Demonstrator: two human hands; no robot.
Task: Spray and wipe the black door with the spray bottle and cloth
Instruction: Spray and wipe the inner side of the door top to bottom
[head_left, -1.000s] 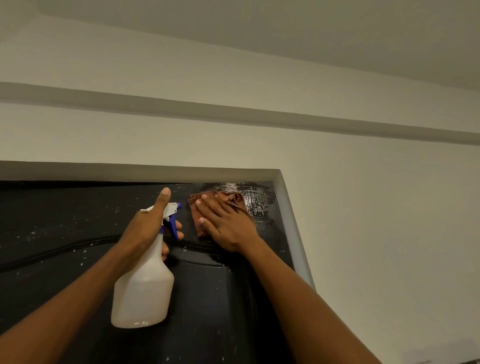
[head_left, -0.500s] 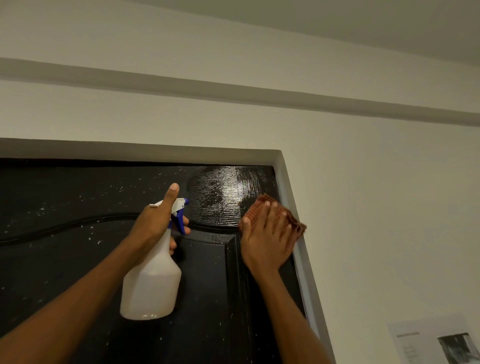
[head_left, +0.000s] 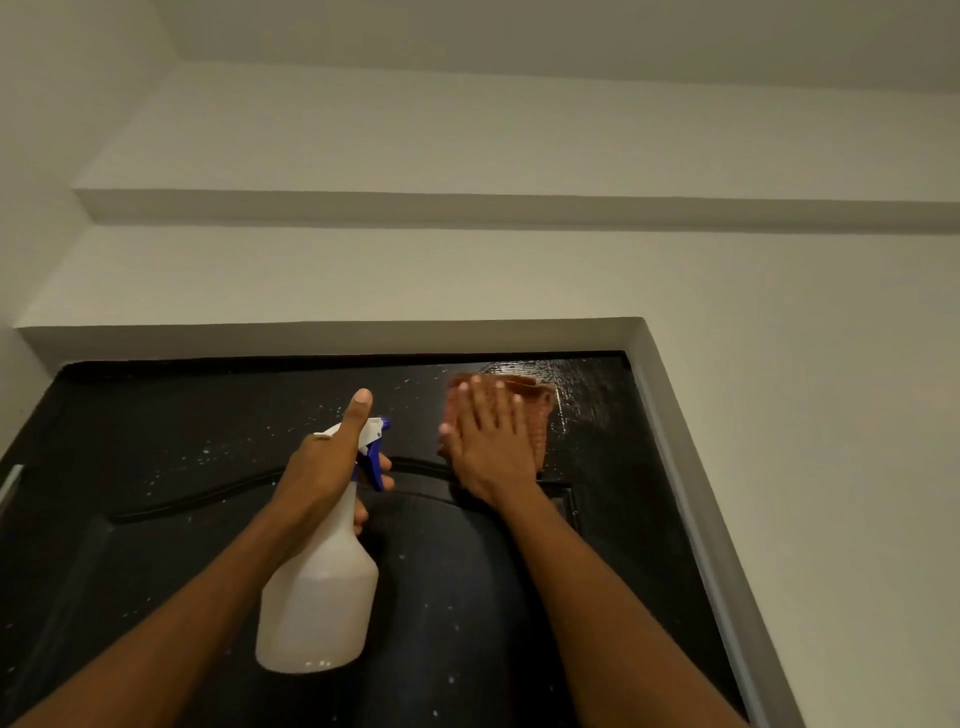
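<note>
Pressing the soft, limp cloth (head_left: 537, 415) flat against the black door (head_left: 156, 467) near its top right corner, your right hand (head_left: 488, 441) lies open-fingered; your left hand (head_left: 324, 467) wraps the neck of the light plastic spray bottle (head_left: 317, 597), so keep hold there.

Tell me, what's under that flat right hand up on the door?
A reddish-brown cloth, pressed flat against the black door by the right hand. Its edges stick out past the fingers; the part of the door behind it is covered.
</note>
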